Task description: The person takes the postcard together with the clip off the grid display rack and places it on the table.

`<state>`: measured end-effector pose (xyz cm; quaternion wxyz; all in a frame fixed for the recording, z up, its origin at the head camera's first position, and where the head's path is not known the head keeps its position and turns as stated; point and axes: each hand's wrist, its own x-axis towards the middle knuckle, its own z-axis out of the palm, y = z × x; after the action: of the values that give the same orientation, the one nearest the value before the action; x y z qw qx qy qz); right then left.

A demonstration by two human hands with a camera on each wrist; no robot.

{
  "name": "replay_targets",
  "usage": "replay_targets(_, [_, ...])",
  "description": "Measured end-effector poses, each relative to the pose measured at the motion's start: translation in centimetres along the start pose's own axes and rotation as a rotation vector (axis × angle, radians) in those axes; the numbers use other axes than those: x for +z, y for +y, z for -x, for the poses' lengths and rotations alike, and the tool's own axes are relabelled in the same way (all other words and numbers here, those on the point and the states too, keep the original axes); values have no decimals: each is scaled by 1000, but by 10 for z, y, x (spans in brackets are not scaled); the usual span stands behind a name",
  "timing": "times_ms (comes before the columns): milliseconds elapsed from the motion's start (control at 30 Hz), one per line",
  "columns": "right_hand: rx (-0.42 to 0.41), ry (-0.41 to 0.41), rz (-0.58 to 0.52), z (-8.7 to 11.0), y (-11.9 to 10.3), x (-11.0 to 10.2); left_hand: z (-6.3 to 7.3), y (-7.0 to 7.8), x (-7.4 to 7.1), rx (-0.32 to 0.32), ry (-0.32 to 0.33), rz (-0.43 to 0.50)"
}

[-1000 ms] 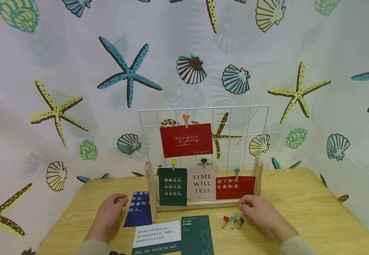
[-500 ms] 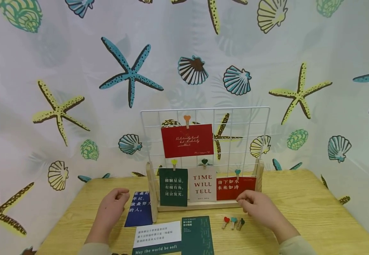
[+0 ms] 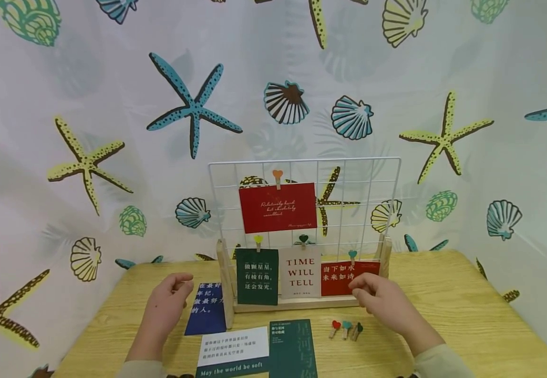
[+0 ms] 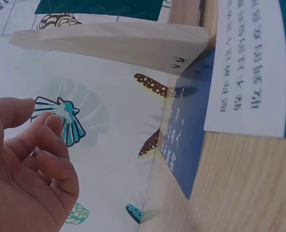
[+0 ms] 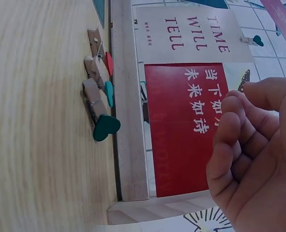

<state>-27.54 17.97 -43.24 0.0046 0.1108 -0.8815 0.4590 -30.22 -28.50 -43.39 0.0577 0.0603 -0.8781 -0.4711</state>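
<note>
My left hand (image 3: 166, 304) hovers beside the dark blue card (image 3: 205, 313), fingers loosely curled and holding nothing. Loosely bent fingers also show on my right hand (image 3: 384, 304), empty, in front of the lower red card (image 3: 341, 287). Between the hands stands a white wire grid rack with a wooden base (image 3: 297, 303). Clipped to it are a large red card (image 3: 278, 210), a green card (image 3: 257, 289) and a cream card (image 3: 300, 289). Heart-topped clothespins hold them, including an orange one (image 3: 278, 176). The right wrist view shows my right palm (image 5: 263, 179) overlapping the red card.
Three small clothespins with red (image 3: 336, 325), blue (image 3: 346, 326) and dark green (image 3: 359, 328) hearts lie before the rack. A white-and-green card (image 3: 234, 346) and a green card (image 3: 292, 354) lie on the wooden table (image 3: 448, 315). Behind hangs a seashell-patterned curtain (image 3: 273, 58).
Both hands have risen a little from nearer the table, their fingers still loosely bent. The cards, clothespins and rack stay where they were.
</note>
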Motion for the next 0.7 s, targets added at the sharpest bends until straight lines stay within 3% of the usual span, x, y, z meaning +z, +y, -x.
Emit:
replay_targets(333, [-52,45,10,-3,-15,-2,9,20,1,39,56,43])
replay_targets(700, [-124,74,75,-6,-37,-7,21,51,7,161,83,82])
